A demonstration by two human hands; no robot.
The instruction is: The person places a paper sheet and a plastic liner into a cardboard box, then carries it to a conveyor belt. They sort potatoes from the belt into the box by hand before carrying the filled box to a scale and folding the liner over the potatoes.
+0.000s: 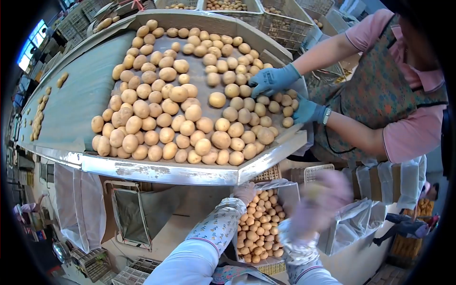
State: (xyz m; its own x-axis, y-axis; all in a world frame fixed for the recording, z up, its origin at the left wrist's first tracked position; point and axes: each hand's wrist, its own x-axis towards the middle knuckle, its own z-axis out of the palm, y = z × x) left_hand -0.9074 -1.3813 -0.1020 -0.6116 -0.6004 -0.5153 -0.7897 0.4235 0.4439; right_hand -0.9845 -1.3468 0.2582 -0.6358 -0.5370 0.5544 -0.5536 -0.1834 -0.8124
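Observation:
Below the table's front edge, my left hand (245,192), in a pinkish glove, touches the far left corner of a lined crate (289,192) full of potatoes (259,225). Its fingers are too small and partly hidden to read. My right hand (323,204), gloved too, hangs above the crate's right side and is smeared by motion. A blurred yellowish patch shows at its fingers, perhaps a potato. Many loose potatoes (164,118) cover the metal-edged sorting table (161,172) in front of me.
Across the table's right end, a co-worker in a pink shirt has blue-gloved hands (275,80) among the potatoes. A green conveyor belt (71,104) joins from the left. White-lined containers (356,223) stand at right; another white liner (78,204) hangs at left beside a metal frame (130,216).

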